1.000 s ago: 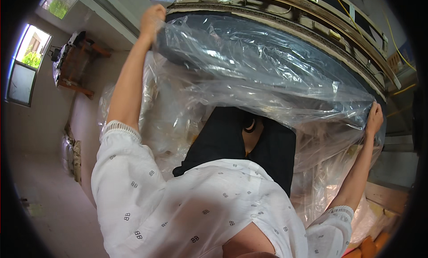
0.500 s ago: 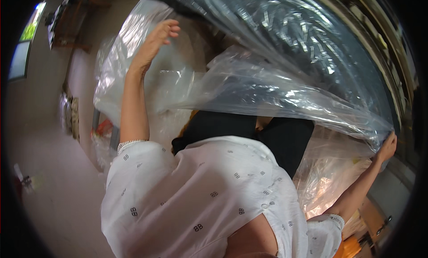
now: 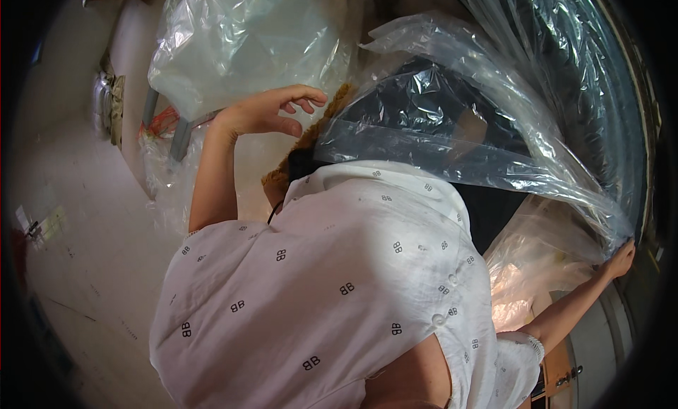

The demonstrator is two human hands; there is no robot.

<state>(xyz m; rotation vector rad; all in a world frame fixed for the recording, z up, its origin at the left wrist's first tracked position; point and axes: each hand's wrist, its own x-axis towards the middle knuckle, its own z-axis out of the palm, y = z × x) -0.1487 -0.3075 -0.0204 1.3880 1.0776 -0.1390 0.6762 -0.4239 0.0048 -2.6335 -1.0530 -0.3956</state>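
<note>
A large sheet of clear plastic film point(image 3: 480, 63) spreads across my lap and off to the right, crumpled and shiny. My right hand point(image 3: 620, 259) is closed on the gathered edge of this film at the far right. Nothing is in my left hand point(image 3: 272, 112), which hovers with loosely curved, parted fingers left of the film's near end. Just beyond it stands a bulky, whitish clear plastic bundle point(image 3: 247, 42); what it contains I cannot make out. Through the film my dark clothing shows on my lap.
Brown furry material point(image 3: 328, 116) sticks out beside my lap. Left of me are a grey bar point(image 3: 181, 139) and red netting point(image 3: 164, 121). More crumpled clear plastic point(image 3: 522, 275) lies at my right, by a wooden cabinet point(image 3: 558, 366). A wrapped bundle point(image 3: 106, 109) rests against the left wall.
My left hand has come nearer and to the right, toward my lap. The film's left part has swung rightward, uncovering the whitish bundle. My right hand keeps its grip, slightly lower.
</note>
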